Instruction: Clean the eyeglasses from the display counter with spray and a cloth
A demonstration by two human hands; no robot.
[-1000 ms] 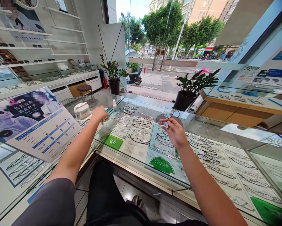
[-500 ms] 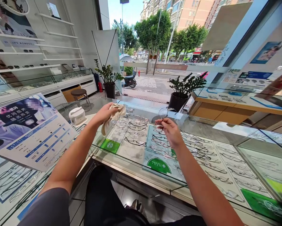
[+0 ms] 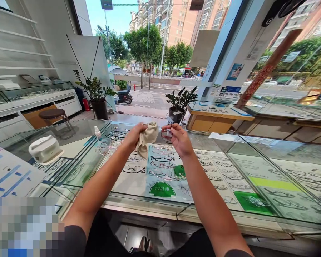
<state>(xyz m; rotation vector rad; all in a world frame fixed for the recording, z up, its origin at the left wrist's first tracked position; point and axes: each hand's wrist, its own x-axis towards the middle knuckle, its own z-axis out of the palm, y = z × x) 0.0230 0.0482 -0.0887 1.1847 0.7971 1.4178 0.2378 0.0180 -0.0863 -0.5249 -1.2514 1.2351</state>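
Observation:
My left hand (image 3: 134,134) is closed round a beige cleaning cloth (image 3: 147,137), held up above the glass display counter (image 3: 139,200). Right beside it, my right hand (image 3: 178,139) pinches a pair of thin-framed glasses (image 3: 168,130) by one lens rim, the other lens sticking up towards the far plant. Cloth and glasses are almost touching. Rows of spectacle frames (image 3: 160,159) lie inside the case under the glass, below both hands.
A small spray bottle (image 3: 98,134) and a white box-shaped device (image 3: 44,149) stand on the counter to the left. A printed board (image 3: 7,175) lies at the near left. Two potted plants (image 3: 178,102) stand by the window, with another glass counter (image 3: 219,110) behind.
My left hand picked the cloth up from the counter and carried it right, up to the glasses. My right hand lifted the glasses slightly towards it. The view swung to the right.

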